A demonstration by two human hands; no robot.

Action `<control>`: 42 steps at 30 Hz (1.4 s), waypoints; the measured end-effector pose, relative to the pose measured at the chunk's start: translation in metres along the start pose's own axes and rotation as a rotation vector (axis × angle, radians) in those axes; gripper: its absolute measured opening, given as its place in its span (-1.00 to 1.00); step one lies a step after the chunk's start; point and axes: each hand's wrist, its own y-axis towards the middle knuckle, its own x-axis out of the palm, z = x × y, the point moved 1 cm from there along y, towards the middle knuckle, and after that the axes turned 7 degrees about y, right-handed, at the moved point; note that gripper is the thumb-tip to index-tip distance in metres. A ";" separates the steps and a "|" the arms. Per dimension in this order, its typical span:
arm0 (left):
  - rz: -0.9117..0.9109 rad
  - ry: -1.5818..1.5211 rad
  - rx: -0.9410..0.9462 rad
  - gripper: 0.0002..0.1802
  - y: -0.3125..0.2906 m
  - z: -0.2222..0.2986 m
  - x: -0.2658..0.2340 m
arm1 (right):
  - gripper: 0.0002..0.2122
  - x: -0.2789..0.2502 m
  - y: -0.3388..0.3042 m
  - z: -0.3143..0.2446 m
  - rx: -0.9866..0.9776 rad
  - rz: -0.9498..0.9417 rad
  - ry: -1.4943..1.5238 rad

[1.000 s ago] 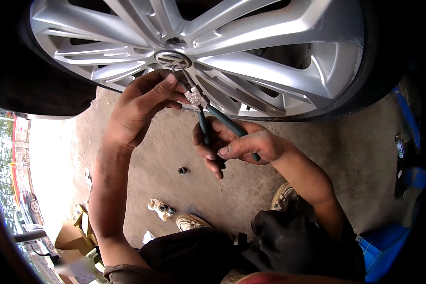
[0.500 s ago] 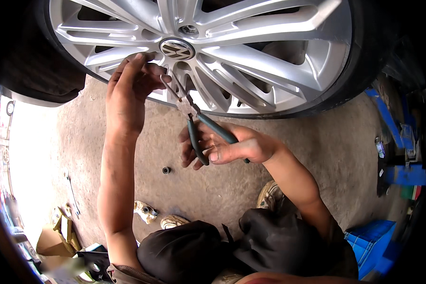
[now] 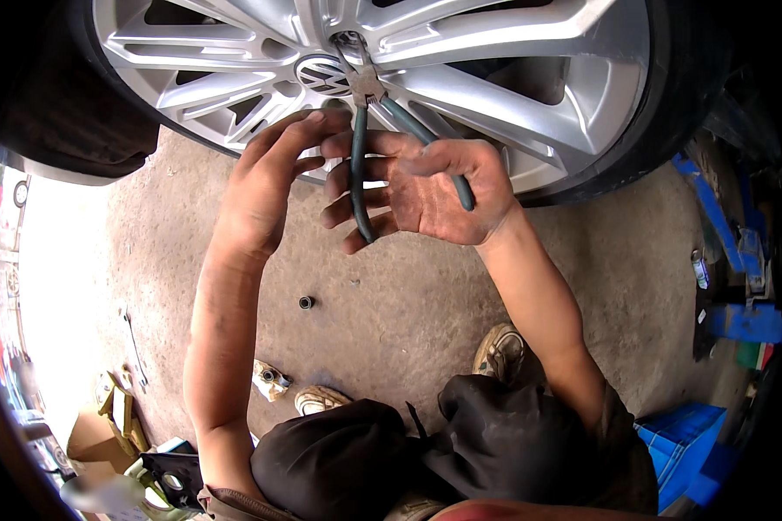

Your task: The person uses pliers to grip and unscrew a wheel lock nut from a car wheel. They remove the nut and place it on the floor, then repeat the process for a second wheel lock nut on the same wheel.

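Note:
My right hand (image 3: 447,187) holds a pair of long-nosed pliers (image 3: 367,85) with green handles. The handles are spread: one lies across my fingers, the other is under my thumb. The jaw tips reach into a lug hole (image 3: 349,41) above the centre cap of a silver alloy wheel (image 3: 513,113). Whether they grip anything there cannot be made out. Just left of the pliers, my left hand (image 3: 274,178) hovers by the lower spokes, fingers bent and apart, with nothing visible in it. Its fingertips come close to the left handle.
A small dark socket (image 3: 306,302) lies on the concrete floor, with another metal piece on a rag (image 3: 270,379) near my left shoe. A wrench (image 3: 135,352) and a cardboard box (image 3: 96,438) are at left. A blue crate (image 3: 679,447) stands at right, below blue metal equipment (image 3: 747,321).
The pliers have moved up from below the centre cap into the upper lug hole. My right hand rose with them; my left hand shifted right and slightly down, away from the jaws.

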 end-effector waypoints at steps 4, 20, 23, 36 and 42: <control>-0.155 -0.120 -0.040 -0.50 0.006 0.011 0.018 | -0.51 -0.015 0.001 0.001 0.025 -0.141 0.250; -0.403 -0.441 -0.173 -0.39 0.018 0.019 0.030 | -0.64 0.017 0.002 0.011 -0.045 0.030 0.391; -0.269 -0.373 -0.163 -0.38 0.014 0.022 0.039 | -0.71 0.024 0.003 0.012 -0.048 0.094 0.425; -0.235 -0.342 -0.214 -0.39 0.011 0.021 0.038 | -0.60 0.014 -0.001 0.016 -0.104 0.124 0.203; -0.259 -0.383 -0.171 -0.42 0.017 0.017 0.038 | -0.61 0.024 0.001 0.008 -0.092 0.141 0.180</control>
